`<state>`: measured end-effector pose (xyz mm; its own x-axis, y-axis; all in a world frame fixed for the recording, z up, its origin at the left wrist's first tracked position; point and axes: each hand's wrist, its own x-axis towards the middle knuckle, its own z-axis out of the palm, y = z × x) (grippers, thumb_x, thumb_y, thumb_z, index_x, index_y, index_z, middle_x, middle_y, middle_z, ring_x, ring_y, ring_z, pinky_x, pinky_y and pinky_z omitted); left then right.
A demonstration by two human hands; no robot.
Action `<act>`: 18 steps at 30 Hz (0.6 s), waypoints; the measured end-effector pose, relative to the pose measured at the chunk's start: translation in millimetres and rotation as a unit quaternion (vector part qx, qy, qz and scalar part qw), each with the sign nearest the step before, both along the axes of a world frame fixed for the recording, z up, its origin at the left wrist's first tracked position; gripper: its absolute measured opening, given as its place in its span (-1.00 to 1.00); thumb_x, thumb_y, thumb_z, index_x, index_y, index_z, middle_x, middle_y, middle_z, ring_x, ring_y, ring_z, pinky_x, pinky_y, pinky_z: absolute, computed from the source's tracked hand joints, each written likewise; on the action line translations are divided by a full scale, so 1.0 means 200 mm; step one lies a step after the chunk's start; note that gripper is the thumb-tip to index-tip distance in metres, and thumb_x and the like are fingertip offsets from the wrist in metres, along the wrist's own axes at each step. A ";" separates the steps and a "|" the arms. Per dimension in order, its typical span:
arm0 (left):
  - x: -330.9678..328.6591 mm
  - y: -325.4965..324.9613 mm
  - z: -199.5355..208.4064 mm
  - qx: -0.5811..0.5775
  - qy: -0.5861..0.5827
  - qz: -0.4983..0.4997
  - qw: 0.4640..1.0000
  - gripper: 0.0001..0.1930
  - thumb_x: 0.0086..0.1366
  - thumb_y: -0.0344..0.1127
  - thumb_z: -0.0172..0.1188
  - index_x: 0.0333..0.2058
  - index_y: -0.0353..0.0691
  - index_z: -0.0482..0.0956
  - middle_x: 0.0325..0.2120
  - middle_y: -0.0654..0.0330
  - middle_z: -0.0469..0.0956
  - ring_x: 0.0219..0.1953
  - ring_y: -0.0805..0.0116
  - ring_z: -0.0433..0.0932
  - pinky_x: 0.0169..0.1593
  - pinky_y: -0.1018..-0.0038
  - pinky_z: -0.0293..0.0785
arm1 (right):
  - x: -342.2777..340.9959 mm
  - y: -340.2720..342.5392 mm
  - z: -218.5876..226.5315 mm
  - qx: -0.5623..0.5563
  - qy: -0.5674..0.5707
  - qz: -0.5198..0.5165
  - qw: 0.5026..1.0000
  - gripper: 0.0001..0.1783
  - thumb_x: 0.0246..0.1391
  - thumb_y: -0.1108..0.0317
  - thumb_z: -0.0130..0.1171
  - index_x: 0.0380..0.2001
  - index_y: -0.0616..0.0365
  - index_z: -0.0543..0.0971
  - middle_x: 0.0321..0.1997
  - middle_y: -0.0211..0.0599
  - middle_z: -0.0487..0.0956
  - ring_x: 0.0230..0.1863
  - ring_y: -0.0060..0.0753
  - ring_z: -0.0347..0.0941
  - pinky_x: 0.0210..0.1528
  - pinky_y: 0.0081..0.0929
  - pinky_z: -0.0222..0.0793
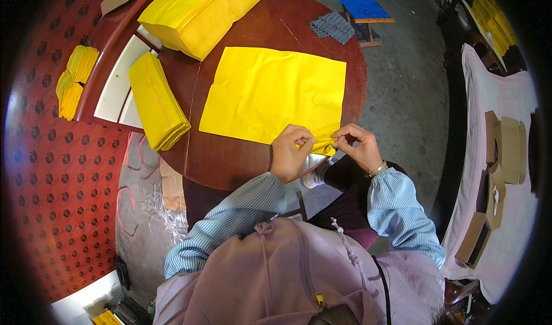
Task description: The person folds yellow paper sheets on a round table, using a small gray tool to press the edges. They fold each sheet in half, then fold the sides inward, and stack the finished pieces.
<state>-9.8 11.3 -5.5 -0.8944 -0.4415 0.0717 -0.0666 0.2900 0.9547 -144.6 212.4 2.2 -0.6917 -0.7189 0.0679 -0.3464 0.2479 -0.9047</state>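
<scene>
A yellow cloth sheet (pixel 276 92) lies spread over the round dark-red table, its near right corner bunched up and hanging past the table edge. My left hand (pixel 290 151) is closed in a pinch on the cloth's near edge. Just to the right, my right hand (pixel 359 147) pinches the gathered corner between thumb and fingertips. Small folds run between the two hands. Whether anything else is tucked in the pinched cloth is hidden by my fingers.
A tall stack of folded yellow cloths (pixel 204 17) stands at the table's far left, with a smaller stack (pixel 158 102) nearer me. A grey knitted cloth (pixel 332 28) rests at the far right edge, beside a blue-topped stool (pixel 363 7). Open cardboard boxes (pixel 510 150) lie farther right.
</scene>
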 end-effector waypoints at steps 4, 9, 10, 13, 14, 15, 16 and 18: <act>0.00 -0.01 0.00 0.007 -0.012 -0.008 1.000 -0.90 0.28 -0.48 0.41 -0.26 -0.38 0.73 -0.19 0.08 0.68 -0.23 0.32 0.70 -0.09 0.47 0.64 | 0.00 0.00 0.02 0.009 0.017 0.006 1.000 -0.83 0.14 0.42 0.50 -0.19 0.17 0.79 -0.34 -0.39 0.69 -0.34 -0.58 0.55 -0.22 -0.54 0.48; 0.00 -0.02 0.01 0.006 -0.015 -0.010 1.000 -0.90 0.29 -0.47 0.40 -0.25 -0.38 0.73 -0.18 0.08 0.69 -0.20 0.30 0.70 -0.08 0.46 0.64 | -0.01 0.00 0.01 0.017 -0.026 0.002 1.000 -0.83 0.12 0.40 0.52 -0.22 0.19 0.80 -0.30 -0.38 0.73 -0.31 -0.58 0.58 -0.19 -0.54 0.50; 0.00 -0.02 0.01 0.004 -0.017 -0.013 1.000 -0.90 0.29 -0.47 0.40 -0.25 -0.38 0.73 -0.18 0.07 0.69 -0.20 0.30 0.70 -0.07 0.46 0.64 | -0.01 0.00 0.01 0.012 -0.028 0.004 1.000 -0.83 0.12 0.40 0.52 -0.23 0.20 0.80 -0.31 -0.39 0.73 -0.31 -0.59 0.59 -0.19 -0.55 0.51; 0.00 -0.02 0.01 -0.003 -0.020 -0.018 1.000 -0.90 0.29 -0.48 0.39 -0.24 -0.38 0.73 -0.17 0.07 0.69 -0.18 0.29 0.70 -0.06 0.45 0.63 | -0.03 0.00 -0.01 0.029 -0.078 -0.023 0.996 -0.83 0.10 0.40 0.53 -0.25 0.22 0.79 -0.32 -0.41 0.74 -0.32 -0.61 0.60 -0.18 -0.57 0.52; 0.01 -0.02 0.01 -0.005 -0.020 -0.019 1.000 -0.90 0.29 -0.48 0.38 -0.24 -0.38 0.73 -0.17 0.07 0.69 -0.17 0.29 0.70 -0.05 0.45 0.63 | -0.03 0.00 -0.01 0.026 -0.087 -0.022 0.996 -0.83 0.10 0.40 0.53 -0.26 0.22 0.79 -0.32 -0.42 0.74 -0.32 -0.61 0.60 -0.18 -0.58 0.52; 0.01 -0.02 0.01 -0.008 -0.011 -0.020 1.000 -0.89 0.29 -0.48 0.38 -0.23 -0.37 0.73 -0.17 0.07 0.69 -0.18 0.29 0.70 -0.05 0.45 0.63 | -0.03 0.00 -0.01 0.024 -0.097 -0.021 0.995 -0.83 0.10 0.40 0.54 -0.26 0.21 0.78 -0.32 -0.42 0.74 -0.32 -0.62 0.60 -0.19 -0.59 0.52; 0.01 -0.02 0.01 -0.010 -0.002 -0.021 1.000 -0.89 0.29 -0.49 0.37 -0.23 -0.37 0.73 -0.18 0.07 0.68 -0.18 0.29 0.69 -0.05 0.46 0.63 | -0.04 -0.01 -0.01 0.023 -0.103 -0.021 0.994 -0.83 0.10 0.40 0.54 -0.27 0.21 0.78 -0.32 -0.43 0.74 -0.32 -0.62 0.60 -0.19 -0.60 0.52; 0.02 -0.03 0.01 -0.010 0.011 -0.029 0.999 -0.88 0.28 -0.50 0.36 -0.22 -0.36 0.73 -0.19 0.07 0.68 -0.18 0.30 0.69 -0.05 0.46 0.62 | -0.04 -0.01 -0.02 0.016 -0.113 -0.018 0.993 -0.83 0.09 0.40 0.55 -0.27 0.20 0.78 -0.31 -0.44 0.75 -0.31 -0.64 0.60 -0.19 -0.62 0.51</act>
<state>-5.4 6.2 -2.5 -0.9167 -0.3866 0.1010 -0.0271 0.3123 0.9496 -152.7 210.8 -0.8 -0.7120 -0.6925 -0.1158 -0.1249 0.2873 -0.9497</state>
